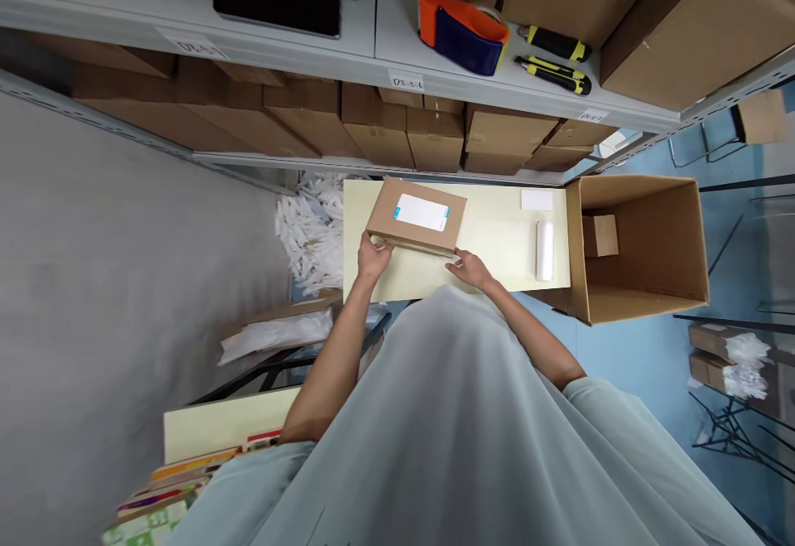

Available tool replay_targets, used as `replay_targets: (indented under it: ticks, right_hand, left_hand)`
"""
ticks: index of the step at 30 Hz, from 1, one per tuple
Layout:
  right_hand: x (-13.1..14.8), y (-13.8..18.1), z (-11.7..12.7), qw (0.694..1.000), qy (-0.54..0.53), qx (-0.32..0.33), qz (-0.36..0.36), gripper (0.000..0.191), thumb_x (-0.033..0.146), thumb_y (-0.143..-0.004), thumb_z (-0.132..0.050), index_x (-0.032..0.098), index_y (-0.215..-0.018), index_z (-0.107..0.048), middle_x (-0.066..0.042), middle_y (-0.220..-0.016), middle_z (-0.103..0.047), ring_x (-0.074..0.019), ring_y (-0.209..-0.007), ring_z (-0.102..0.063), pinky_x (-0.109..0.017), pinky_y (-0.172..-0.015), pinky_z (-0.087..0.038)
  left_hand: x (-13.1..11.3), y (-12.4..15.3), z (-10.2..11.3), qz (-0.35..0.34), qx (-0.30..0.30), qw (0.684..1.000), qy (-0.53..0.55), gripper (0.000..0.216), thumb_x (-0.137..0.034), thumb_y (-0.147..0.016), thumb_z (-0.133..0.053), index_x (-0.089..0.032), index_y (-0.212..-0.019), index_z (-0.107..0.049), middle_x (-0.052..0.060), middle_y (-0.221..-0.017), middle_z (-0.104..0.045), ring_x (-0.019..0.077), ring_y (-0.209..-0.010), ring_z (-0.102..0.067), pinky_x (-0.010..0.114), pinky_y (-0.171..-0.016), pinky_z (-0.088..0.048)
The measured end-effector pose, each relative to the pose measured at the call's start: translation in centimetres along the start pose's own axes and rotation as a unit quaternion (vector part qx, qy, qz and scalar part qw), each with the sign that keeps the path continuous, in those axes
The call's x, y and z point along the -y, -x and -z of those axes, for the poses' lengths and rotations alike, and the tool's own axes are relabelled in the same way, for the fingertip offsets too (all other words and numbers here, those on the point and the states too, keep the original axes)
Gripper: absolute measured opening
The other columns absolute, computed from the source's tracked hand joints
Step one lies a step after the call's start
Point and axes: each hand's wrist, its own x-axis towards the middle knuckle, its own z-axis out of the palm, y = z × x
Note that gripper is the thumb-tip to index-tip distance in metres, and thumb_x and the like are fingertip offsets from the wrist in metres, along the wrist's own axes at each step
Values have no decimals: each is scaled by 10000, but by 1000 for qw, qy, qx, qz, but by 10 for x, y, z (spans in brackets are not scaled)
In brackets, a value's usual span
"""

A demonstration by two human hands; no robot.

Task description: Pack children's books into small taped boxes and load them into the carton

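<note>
A flat brown cardboard box [415, 231] with a white label [421, 212] on top lies on a pale yellow table [497, 248]. My left hand [373, 258] grips the box's near left corner, fingers curled around its edge. My right hand [472, 268] touches the near right corner, fingers closed against the side. Both forearms reach out from my light grey shirt.
A clear roll [545, 249] and a white slip [537, 200] lie on the table's right. An open carton [639, 297] holding a small box [599, 235] stands at right. Shelves above carry boxes, a tape dispenser [460, 31], two cutters [555, 57] and a dark tablet [277, 1]. White packing pieces [310, 231] are piled at left.
</note>
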Motion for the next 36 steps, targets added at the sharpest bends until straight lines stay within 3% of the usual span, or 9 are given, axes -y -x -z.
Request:
replay_targets:
  ticks: [5, 9, 16, 18, 21, 24, 28, 32, 36]
  right_hand:
    - [32, -13, 23, 998, 58, 32, 18, 404, 309, -1018, -831, 161, -1391, -789, -140, -1262, -874, -308, -1161, -848, -326, -1022, -632]
    - [52, -15, 86, 990, 87, -79, 72, 422, 323, -1055, -763, 247, -1470, -756, -117, -1411, -828, -311, -1253, -822, -379, -1074, -640]
    - [149, -45, 252, 883, 146, -356, 267, 531, 367, -1110, -591, 151, -1594, -629, -227, -1584, -687, -386, -1503, -631, -548, -1293, -487]
    - [184, -57, 285, 861, 172, -391, 275, 574, 351, -1107, -568, 117, -1632, -571, -257, -1650, -618, -407, -1542, -577, -579, -1308, -454]
    - [222, -75, 309, 871, 219, -382, 218, 599, 298, -1096, -557, 25, -1629, -528, -331, -1643, -583, -450, -1530, -560, -617, -1294, -437]
    - [238, -90, 313, 891, 256, -350, 137, 573, 186, -1084, -531, -54, -1604, -512, -384, -1579, -609, -453, -1514, -578, -613, -1306, -409]
    - [236, -104, 313, 893, 275, -342, 98, 561, 83, -1009, -579, -96, -1539, -537, -420, -1518, -631, -457, -1475, -610, -586, -1309, -401]
    - [220, -124, 328, 881, 289, -351, 132, 461, 118, -1008, -587, -67, -1431, -585, -421, -1436, -669, -453, -1378, -656, -640, -1247, -461]
    - [186, -144, 338, 862, 310, -348, 199, 482, 301, -1193, -322, -42, -1461, -528, -330, -1392, -689, -393, -1396, -677, -693, -1230, -478]
  left_hand:
    - [-19, -31, 29, 41, -49, 997, -37, 723, -88, -754, -688, -113, -1475, -639, 199, -1395, -777, 370, -1394, -721, 534, -1255, -540]
    - [-66, -45, 42, -7, -126, 992, 1, 755, -81, -804, -640, -112, -1557, -606, 228, -1590, -674, 387, -1564, -592, 596, -1347, -440]
    - [-251, -50, 11, -307, -111, 944, 58, 500, -138, -967, -594, -190, -1445, -729, 141, -1524, -747, 310, -1472, -676, 484, -1335, -484]
    - [-302, -40, 2, -366, -96, 924, 60, 461, -144, -976, -608, -193, -1411, -753, 139, -1477, -770, 320, -1444, -691, 498, -1320, -499]
    - [-348, -27, -7, -418, -85, 901, 79, 442, -134, -983, -604, -213, -1388, -763, 124, -1447, -784, 310, -1417, -707, 498, -1303, -517]
    - [-356, -18, -15, -426, -81, 895, 100, 431, -112, -973, -611, -213, -1362, -766, 124, -1429, -794, 304, -1403, -718, 497, -1291, -529]
    - [-329, -14, -26, -394, -61, 908, 131, 391, -94, -969, -611, -206, -1303, -780, 124, -1379, -819, 288, -1349, -754, 481, -1255, -565]
    - [-289, -14, -41, -348, -20, 923, 166, 406, -72, -958, -591, -197, -1295, -778, 124, -1340, -832, 261, -1306, -778, 460, -1234, -588]
    - [-252, -11, -55, -348, 18, 914, 207, 418, -78, -968, -580, -175, -1338, -748, 124, -1346, -828, 231, -1303, -783, 423, -1218, -596]
